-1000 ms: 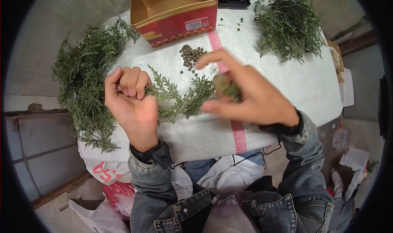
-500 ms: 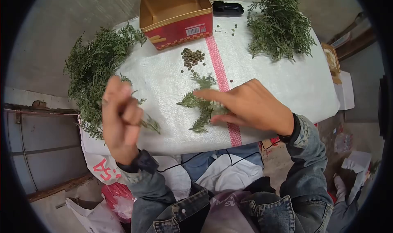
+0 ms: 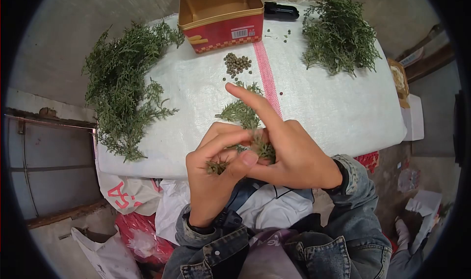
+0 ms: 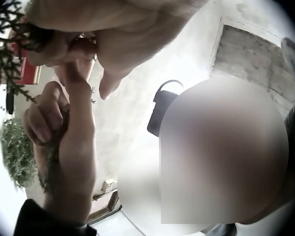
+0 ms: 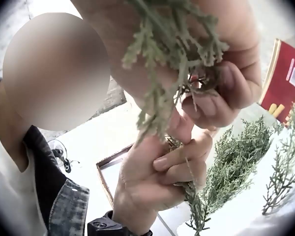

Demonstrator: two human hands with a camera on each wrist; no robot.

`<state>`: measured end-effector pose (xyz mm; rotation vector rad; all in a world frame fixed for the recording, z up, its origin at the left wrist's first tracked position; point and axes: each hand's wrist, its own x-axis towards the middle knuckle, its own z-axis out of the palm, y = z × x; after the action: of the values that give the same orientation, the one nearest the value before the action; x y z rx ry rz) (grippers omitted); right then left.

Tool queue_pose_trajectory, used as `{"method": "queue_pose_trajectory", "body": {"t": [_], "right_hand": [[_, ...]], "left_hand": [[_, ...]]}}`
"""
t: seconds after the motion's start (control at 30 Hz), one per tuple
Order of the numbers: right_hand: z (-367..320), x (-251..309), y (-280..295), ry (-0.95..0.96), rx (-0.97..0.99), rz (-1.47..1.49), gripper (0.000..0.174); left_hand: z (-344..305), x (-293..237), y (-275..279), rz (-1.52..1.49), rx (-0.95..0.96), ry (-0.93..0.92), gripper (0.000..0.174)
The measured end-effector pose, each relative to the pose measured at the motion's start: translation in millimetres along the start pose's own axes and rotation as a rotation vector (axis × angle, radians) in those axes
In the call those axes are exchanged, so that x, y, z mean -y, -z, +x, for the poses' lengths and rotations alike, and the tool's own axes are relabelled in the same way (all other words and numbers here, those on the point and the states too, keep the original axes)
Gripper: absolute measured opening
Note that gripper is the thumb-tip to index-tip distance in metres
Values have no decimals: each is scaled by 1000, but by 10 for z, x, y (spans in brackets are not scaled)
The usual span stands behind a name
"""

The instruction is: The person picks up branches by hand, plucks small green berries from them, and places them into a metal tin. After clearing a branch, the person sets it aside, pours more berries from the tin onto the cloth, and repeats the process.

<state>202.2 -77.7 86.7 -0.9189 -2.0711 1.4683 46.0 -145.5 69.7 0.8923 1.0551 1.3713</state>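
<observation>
Head camera: a left hand (image 3: 212,183) and right hand (image 3: 299,159) are together pinching a conifer sprig (image 3: 242,113), near side of the heaped round cones (image 3: 237,63), apparently stripping it. Left wrist: the right hand (image 4: 64,162) is curling round its stem. Right wrist: both are gripping it; the next pluck calls for a steadied stem.

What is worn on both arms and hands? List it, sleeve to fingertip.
The left hand and right hand are bare: no gloves, no rings visible. Each arm wears a faded blue denim jacket sleeve, left and right, with a stitched cuff. A black wrist strap circles the right wrist; a black device sits at the left.
</observation>
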Motion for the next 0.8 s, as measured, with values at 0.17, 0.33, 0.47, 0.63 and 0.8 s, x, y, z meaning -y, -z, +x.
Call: {"method": "queue_pose_trajectory", "body": {"t": [0.17,0.33,0.47,0.63,0.8], "right_hand": [[-129,-6,-65,0,27,-183,91],[-12,-82,314,-50,89,-36,74],[585,-561,774,66,-243,-261,26],[967,-845,701,158,-217,-766,13],[1041,-971,492,107,-254,-865,11]], "left_hand": [[-40,228,86,183,14,-135,18],[-117,316,258,-84,-25,-168,10],[-159,348,231,-216,-13,-138,18],[-179,424,185,-299,69,-140,23],[-218,423,205,-317,-75,3,21]]}}
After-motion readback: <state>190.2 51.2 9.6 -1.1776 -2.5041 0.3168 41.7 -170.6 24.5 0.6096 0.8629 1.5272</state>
